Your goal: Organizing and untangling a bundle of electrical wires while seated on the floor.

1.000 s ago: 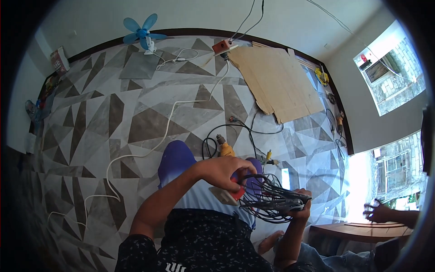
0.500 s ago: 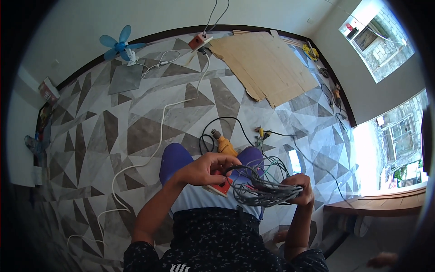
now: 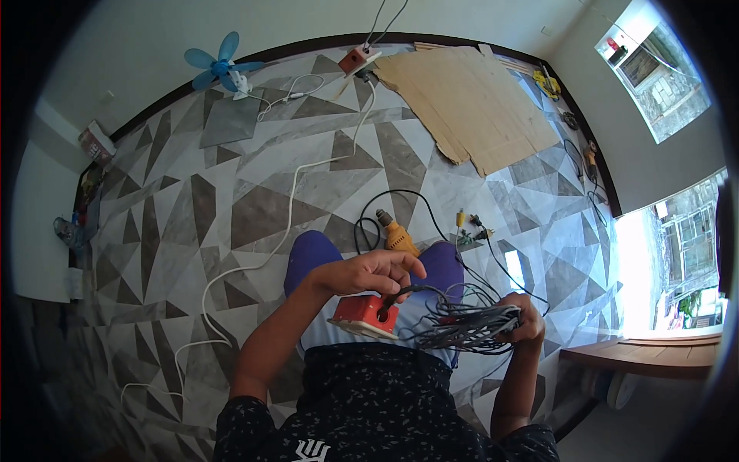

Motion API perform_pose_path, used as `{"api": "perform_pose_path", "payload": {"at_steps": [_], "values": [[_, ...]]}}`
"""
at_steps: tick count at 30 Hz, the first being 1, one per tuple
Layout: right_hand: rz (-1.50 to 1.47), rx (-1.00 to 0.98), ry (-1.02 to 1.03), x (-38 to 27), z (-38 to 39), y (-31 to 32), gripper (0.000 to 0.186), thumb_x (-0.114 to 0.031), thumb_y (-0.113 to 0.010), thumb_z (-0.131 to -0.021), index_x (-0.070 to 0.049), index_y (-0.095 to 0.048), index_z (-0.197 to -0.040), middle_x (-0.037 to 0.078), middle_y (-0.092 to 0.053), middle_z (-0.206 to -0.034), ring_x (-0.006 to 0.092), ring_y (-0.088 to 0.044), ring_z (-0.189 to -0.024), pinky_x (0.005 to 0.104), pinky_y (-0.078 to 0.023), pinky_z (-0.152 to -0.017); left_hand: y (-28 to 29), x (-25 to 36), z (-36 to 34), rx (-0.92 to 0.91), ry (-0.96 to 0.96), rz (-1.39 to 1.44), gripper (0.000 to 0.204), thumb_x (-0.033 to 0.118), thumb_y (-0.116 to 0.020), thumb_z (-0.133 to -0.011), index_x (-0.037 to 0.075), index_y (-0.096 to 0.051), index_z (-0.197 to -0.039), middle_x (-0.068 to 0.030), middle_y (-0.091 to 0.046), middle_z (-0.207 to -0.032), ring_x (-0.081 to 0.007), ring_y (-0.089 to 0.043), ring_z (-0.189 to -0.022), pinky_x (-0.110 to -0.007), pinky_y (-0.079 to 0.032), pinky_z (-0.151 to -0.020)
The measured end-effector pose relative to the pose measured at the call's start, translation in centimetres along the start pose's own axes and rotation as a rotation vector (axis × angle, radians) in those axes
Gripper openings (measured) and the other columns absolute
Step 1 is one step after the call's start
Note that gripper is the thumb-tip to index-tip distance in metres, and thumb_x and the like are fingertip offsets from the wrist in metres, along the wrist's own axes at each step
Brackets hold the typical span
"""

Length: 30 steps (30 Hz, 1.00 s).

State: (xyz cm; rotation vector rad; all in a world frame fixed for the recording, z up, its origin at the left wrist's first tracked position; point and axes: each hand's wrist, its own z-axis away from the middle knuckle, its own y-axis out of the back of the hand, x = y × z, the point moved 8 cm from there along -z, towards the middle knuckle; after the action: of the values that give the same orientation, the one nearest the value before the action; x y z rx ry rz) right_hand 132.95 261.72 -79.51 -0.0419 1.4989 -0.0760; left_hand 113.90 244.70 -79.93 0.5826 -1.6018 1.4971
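Cable bundle (image 3: 469,327), loosely looped, hangs over the person's lap (image 3: 317,327), its right end gripped in the right hand (image 3: 525,317). The left hand (image 3: 369,273) curls just above a red box (image 3: 358,309) with a black lead (image 3: 419,289) rising from it; whether the hand pinches that lead, I cannot tell. A yellow drill (image 3: 400,239) lies beyond on the tiled floor (image 3: 265,185); cardboard (image 3: 469,108) and a blue fan (image 3: 221,68) sit near the floor's far edge.

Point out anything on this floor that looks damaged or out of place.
The cardboard sheet looks torn: its left and near edges are ragged, not straight. The white cord also trails loosely across the floor, where feet might catch it.
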Motion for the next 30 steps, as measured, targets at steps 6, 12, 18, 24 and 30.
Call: {"api": "perform_pose_path", "payload": {"at_steps": [6,12,18,24,30], "values": [[0.217,-0.355,0.012,-1.8,-1.2,-3.8,0.036,-0.008,-0.070,-0.060,0.009,-0.062,-0.091,0.014,-0.068,-0.075,0.0213,-0.065,-0.059,0.0301,-0.049,-0.054,-0.3,1.8,-0.8,0.037,-0.058,-0.489,0.032,0.014,-0.071,-0.085,0.005,-0.057,-0.112,-0.0017,-0.058,-0.090,-0.0092,-0.055,-0.082,-0.027,-0.047,-0.078],[0.377,-0.243,-0.014,-4.0,-1.8,-8.0,0.032,-0.008,-0.071,-0.070,0.002,-0.059,-0.099,0.009,-0.065,-0.073,0.0186,-0.064,-0.062,0.0311,-0.049,-0.058,-0.3,6.7,-2.3,0.447,-0.229,-1.106,0.022,0.010,-0.077,-0.076,0.005,-0.061,-0.091,-0.0058,-0.063,-0.080,-0.0162,-0.063,-0.075,-0.030,-0.051,-0.076],[0.399,-0.141,-0.029,-3.7,-2.1,-9.5,0.033,-0.010,-0.070,-0.069,0.002,-0.058,-0.097,0.009,-0.063,-0.071,0.0197,-0.061,-0.060,0.0322,-0.047,-0.058,0.9,8.3,-1.2,0.624,-0.482,-1.203,0.024,0.010,-0.081,-0.070,0.004,-0.061,-0.082,-0.0039,-0.065,-0.075,-0.0151,-0.064,-0.071,-0.029,-0.050,-0.073],[0.171,0.228,0.056,-2.8,-1.1,-6.0,0.027,-0.006,-0.069,-0.063,0.001,-0.061,-0.088,0.004,-0.063,-0.071,0.0126,-0.060,-0.064,0.0261,-0.046,-0.060,4.7,6.7,0.0,0.785,-0.380,-0.799,0.025,0.016,-0.081,-0.076,0.004,-0.060,-0.078,-0.0006,-0.063,-0.073,-0.0094,-0.060,-0.070,-0.025,-0.049,-0.070],[-0.024,0.419,0.087,-3.0,-3.0,-6.5,0.027,-0.003,-0.070,-0.074,0.001,-0.058,-0.098,0.004,-0.064,-0.079,0.0088,-0.059,-0.071,0.0251,-0.047,-0.064,-0.8,4.8,4.5,0.665,-0.366,-0.256,0.039,0.036,-0.070,-0.088,-0.001,-0.060,-0.093,-0.0037,-0.064,-0.075,-0.0093,-0.061,-0.062,-0.024,-0.050,-0.061]]}}
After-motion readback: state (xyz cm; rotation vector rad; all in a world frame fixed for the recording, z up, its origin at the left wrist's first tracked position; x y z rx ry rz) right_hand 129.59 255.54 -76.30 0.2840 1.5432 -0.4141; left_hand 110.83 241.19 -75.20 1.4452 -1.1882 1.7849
